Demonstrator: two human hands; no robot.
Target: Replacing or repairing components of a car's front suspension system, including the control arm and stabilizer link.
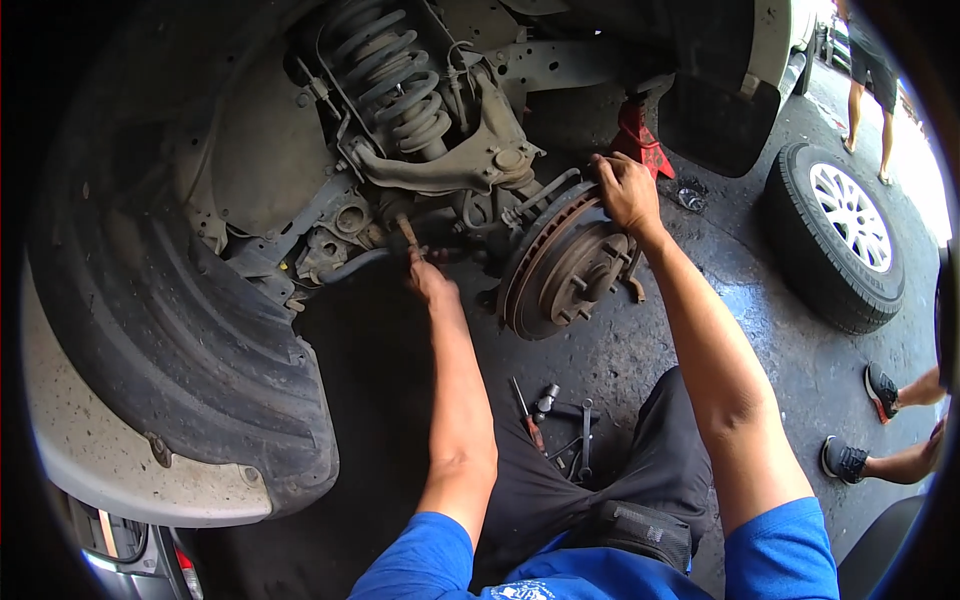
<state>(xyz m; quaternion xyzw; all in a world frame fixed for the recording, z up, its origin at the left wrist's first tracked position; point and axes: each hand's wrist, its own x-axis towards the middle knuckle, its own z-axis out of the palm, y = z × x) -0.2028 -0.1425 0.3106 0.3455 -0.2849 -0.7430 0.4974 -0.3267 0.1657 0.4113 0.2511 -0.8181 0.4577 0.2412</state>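
Observation:
My right hand [627, 193] grips the top edge of a rusty brake disc [545, 270], its fingers curled over the rim. Wheel studs stick out of the hub [592, 280] in the disc's middle. Lower and to the left, my left hand [430, 277] is closed around the near end of a short tan rod [406, 232], which points up into the suspension. The rod's exact kind and far end are hard to make out. Over the hands are a coil spring [400, 90] and a control arm [430, 172].
A black wheel-arch liner [190, 330] curves along the left. A red jack stand [640, 140] stands behind the disc. On the floor between my legs lie a screwdriver [530, 420], a hammer [546, 400] and a wrench [586, 440]. A removed wheel [835, 235] and people's legs are at right.

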